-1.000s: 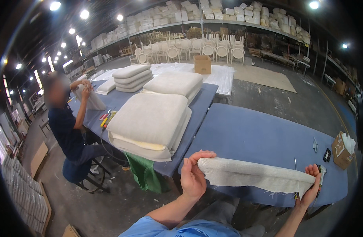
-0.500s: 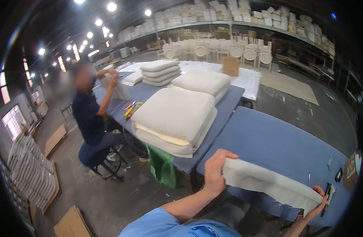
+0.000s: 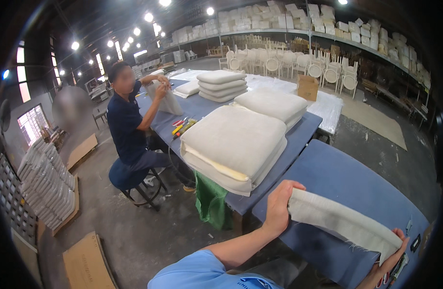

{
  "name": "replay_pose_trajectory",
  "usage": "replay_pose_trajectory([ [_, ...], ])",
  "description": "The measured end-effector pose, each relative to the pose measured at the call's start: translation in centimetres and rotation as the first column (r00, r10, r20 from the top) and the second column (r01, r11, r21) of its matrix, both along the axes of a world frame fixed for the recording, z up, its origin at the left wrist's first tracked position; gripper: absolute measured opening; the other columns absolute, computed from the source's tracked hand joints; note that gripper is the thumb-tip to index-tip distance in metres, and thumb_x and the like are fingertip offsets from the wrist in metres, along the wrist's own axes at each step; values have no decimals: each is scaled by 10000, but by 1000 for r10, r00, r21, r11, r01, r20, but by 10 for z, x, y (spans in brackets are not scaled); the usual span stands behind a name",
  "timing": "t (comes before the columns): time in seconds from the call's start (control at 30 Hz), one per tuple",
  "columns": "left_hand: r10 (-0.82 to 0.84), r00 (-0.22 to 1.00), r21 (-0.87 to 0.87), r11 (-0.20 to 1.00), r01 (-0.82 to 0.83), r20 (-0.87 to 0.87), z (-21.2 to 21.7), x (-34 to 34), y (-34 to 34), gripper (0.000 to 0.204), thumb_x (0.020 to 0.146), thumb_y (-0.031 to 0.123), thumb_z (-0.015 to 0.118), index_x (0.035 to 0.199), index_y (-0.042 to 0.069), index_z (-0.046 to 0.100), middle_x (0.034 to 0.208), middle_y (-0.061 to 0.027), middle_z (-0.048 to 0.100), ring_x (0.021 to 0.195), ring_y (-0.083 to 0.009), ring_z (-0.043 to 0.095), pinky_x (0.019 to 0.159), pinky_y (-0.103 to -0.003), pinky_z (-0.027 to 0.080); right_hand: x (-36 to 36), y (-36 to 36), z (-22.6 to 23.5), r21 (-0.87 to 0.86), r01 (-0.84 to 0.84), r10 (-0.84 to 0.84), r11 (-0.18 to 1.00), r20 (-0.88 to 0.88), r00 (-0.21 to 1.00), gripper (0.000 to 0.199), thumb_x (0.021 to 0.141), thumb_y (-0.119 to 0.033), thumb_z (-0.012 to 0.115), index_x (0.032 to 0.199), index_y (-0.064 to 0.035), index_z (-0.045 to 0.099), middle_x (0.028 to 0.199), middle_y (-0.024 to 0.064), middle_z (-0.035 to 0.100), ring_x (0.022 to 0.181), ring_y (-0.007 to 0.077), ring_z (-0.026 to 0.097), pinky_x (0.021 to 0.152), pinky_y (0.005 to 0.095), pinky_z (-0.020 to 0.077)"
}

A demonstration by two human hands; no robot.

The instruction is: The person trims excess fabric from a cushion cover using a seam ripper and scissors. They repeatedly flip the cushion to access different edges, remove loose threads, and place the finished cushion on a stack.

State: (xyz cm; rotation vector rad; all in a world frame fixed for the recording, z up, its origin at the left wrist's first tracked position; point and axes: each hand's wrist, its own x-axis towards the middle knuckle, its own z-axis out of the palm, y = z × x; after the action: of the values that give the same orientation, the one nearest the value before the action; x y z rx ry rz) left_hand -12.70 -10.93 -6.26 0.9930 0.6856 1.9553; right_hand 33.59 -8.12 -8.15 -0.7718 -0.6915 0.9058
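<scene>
A pale off-white fabric-covered cushion (image 3: 344,219) is held on edge above the near blue tabletop. Loose threads fray along its lower border. My left hand (image 3: 279,206) grips the left end, fingers wrapped over the top corner. At the other end, my right hand (image 3: 393,254) is closed round the right edge. Beside my right wrist lie red-handled scissors (image 3: 385,279) and a metal hand tool (image 3: 400,267), both partly hidden. A small black item (image 3: 415,243) rests farther along the tabletop's right edge.
Stacked cushions (image 3: 236,144) fill the adjoining blue table (image 3: 308,127), with hand tools (image 3: 184,127) beside them. A co-worker (image 3: 130,111) sits on a stool (image 3: 130,176) at left, holding a cushion upright. Green cloth (image 3: 211,200) hangs from the table. A cardboard box (image 3: 307,87) stands behind.
The view has swung left, so the scene sits farther right. Both hands keep their grip on the cushion. The co-worker's head has lifted.
</scene>
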Motion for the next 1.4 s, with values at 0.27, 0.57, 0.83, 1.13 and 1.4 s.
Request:
replay_pose_trajectory([
  [0.27,-22,1000,1,1000,22,1,17,0,18,419,1133,350,444,1165,-14,649,1101,-108,682,995,-170,637,920,-341,506,-20,19,25,-97,91,-92,991,-12,996,639,1106,-547,453,1382,10,602,1359,173,629,1293,265,585,1136,401,453],
  [0.57,-8,1000,-23,1000,7,-15,23,0,25,437,1135,354,423,1146,-14,660,1077,-104,689,984,-168,643,920,-336,506,-13,35,20,-99,100,-102,990,-20,995,660,1113,-552,432,1401,22,587,1355,179,622,1308,271,570,1149,405,439],
  [0.83,55,996,-15,998,-56,-76,18,0,22,438,1132,352,423,1151,-17,658,1093,-109,687,980,-167,634,919,-337,502,-10,31,16,-89,106,-105,990,22,994,657,1109,-559,436,1395,11,596,1340,175,623,1295,267,575,1141,408,444],
  [1.13,149,967,26,989,-147,-208,34,19,17,408,1146,352,402,1139,28,650,1019,-46,646,946,-124,581,895,-298,466,-7,26,13,-96,117,-119,989,-20,993,673,1095,-585,451,1383,1,611,1318,153,629,1266,264,588,1127,409,442],
  [1.4,170,931,114,984,-140,-324,61,34,70,438,1158,405,418,1061,44,645,924,24,594,882,-64,512,821,-254,426,9,31,12,-34,115,-117,993,-76,990,684,1119,-557,413,1410,37,590,1331,137,659,1259,237,610,1125,377,414],
])
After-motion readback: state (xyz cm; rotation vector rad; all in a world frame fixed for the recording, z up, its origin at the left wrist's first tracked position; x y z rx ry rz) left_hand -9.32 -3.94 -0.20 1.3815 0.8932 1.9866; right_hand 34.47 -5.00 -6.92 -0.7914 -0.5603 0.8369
